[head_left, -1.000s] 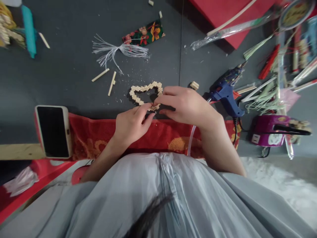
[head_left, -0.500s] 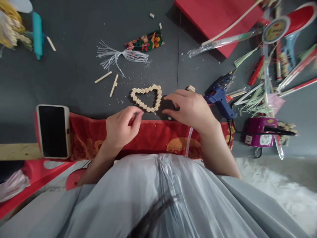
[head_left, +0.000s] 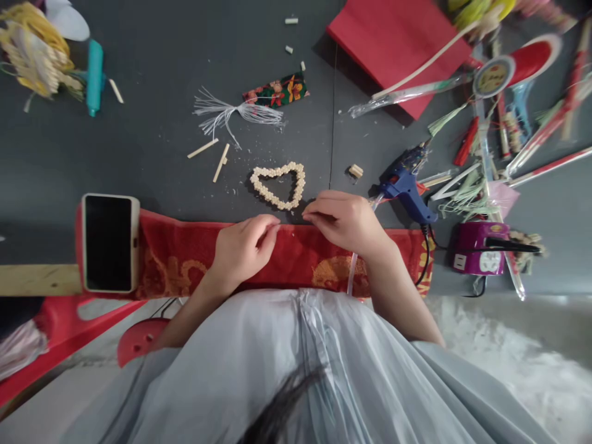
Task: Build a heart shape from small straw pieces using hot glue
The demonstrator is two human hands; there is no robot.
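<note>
A heart-shaped ring of small cream beads or pieces (head_left: 290, 202) lies flat on the grey table, apart from both hands. My left hand (head_left: 245, 248) is just below it over the red towel, thumb and forefinger pressed together; anything between them is too small to make out. To the lower right of the heart, my right hand (head_left: 346, 223) is closed, fingertips together and pointing left; what it pinches, if anything, is hidden. Small cream sticks (head_left: 221, 163) and a short bundle of stick pieces (head_left: 356, 171) lie nearby.
A blue glue gun (head_left: 407, 185) lies right of my right hand, its cord running to a purple power block (head_left: 481, 248). A phone (head_left: 110, 243) rests on the red towel (head_left: 185, 253). Beyond are white strands (head_left: 235, 112), floral cloth (head_left: 277, 90) and a red box (head_left: 398, 49).
My right hand's fingers, spread beside the heart before, have come together and moved down slightly. My left hand has drawn back from the heart's lower edge. The whole view has shifted a little.
</note>
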